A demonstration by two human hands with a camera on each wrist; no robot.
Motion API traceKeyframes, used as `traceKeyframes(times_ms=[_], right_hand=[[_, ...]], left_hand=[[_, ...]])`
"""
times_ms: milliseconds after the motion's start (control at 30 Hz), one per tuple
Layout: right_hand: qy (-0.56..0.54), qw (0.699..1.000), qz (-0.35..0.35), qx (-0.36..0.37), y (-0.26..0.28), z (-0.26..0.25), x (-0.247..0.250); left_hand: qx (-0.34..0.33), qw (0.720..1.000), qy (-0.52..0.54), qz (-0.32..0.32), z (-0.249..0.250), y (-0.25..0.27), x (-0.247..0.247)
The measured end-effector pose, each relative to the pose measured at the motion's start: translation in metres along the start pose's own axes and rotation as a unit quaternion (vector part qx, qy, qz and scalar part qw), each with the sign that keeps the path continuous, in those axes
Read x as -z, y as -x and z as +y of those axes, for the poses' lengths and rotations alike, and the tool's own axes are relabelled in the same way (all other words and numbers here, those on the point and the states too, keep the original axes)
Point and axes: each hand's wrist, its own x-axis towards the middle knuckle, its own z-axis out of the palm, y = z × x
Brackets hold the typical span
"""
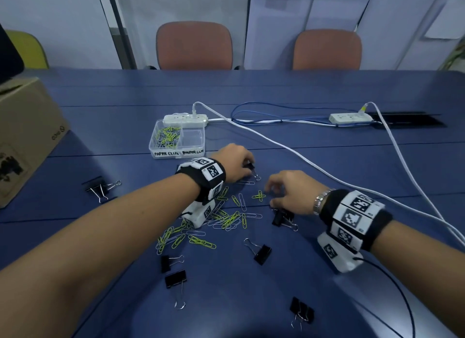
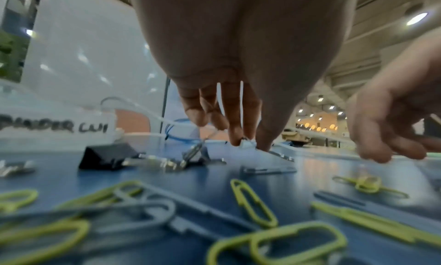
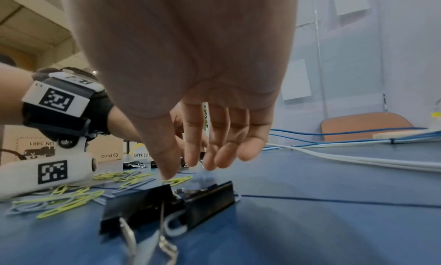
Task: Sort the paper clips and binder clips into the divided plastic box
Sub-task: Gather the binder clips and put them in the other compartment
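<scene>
The divided plastic box (image 1: 177, 140) stands on the blue table (image 1: 302, 274), just in front of a white power strip (image 1: 185, 120). Its left compartment, labelled PAPER CLIPS, holds yellow-green and grey clips; the right compartment looks empty.

Loose paper clips (image 1: 201, 227) lie scattered nearer the person, with black binder clips (image 1: 261, 252) around them.

The left hand (image 1: 235, 165) reaches past the scatter — its fingertips pinch a small binder clip (image 1: 253, 170) at the table surface. Only part of that clip is visible.

The right hand (image 1: 293, 193) hovers low, fingers loosely curled and holding nothing, directly above another binder clip (image 3: 167, 203).

A cardboard box (image 1: 25, 136) sits at the far left.
</scene>
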Motion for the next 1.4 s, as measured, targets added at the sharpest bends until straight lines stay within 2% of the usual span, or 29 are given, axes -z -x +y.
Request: traceKeyframes(times_ms=[167,267,367,500,600,700,800,867,933,1033,1167,1233,1367,1400], right_hand=[[0.035,0.999,-0.037,-0.020,-0.020,-0.012,-0.001],[0.018,0.999,-0.036,-0.019,-0.031,-0.022,-0.001],[0.003,0.999,-0.037,0.004,-0.039,-0.034,-0.005],[0.000,1.000,0.001,0.019,-0.049,-0.045,-0.010],[0.062,0.998,-0.017,0.006,-0.056,-0.051,-0.013],[0.070,0.997,-0.043,0.007,-0.061,-0.062,-0.015],[0.053,0.998,-0.025,0.022,-0.066,-0.078,-0.015],[0.083,0.996,0.007,0.030,-0.071,-0.086,-0.015],[0.132,0.991,0.003,0.018,-0.076,-0.090,-0.016],[0.154,0.988,-0.025,-0.020,-0.081,-0.089,-0.011],[0.148,0.988,-0.023,-0.024,-0.086,-0.090,-0.007],[0.168,0.985,-0.036,-0.006,-0.088,-0.094,-0.009],[0.200,0.979,-0.046,0.006,-0.084,-0.096,-0.014],[0.201,0.979,-0.042,0.009,-0.081,-0.096,-0.013]], left_hand=[[0.050,0.989,0.106,0.093,-0.013,-0.001,0.024],[0.094,0.979,0.136,0.117,-0.034,0.010,0.044],[0.103,0.984,0.124,0.081,-0.051,0.028,0.053],[0.108,0.989,0.093,0.048,-0.068,0.060,0.057],[0.134,0.989,0.054,0.017,-0.081,0.083,0.061],[0.142,0.990,0.004,-0.022,-0.092,0.100,0.064],[0.100,0.994,-0.007,-0.052,-0.094,0.100,0.058],[0.059,0.995,-0.051,-0.064,-0.087,0.093,0.048],[0.042,0.990,-0.109,-0.083,-0.079,0.086,0.040],[0.059,0.976,-0.163,-0.130,-0.072,0.080,0.036],[0.094,0.970,-0.157,-0.162,-0.081,0.079,0.045],[0.098,0.979,-0.115,-0.134,-0.086,0.085,0.050],[0.118,0.993,-0.009,-0.024,-0.099,0.104,0.063],[0.126,0.992,-0.003,-0.024,-0.101,0.112,0.065]])
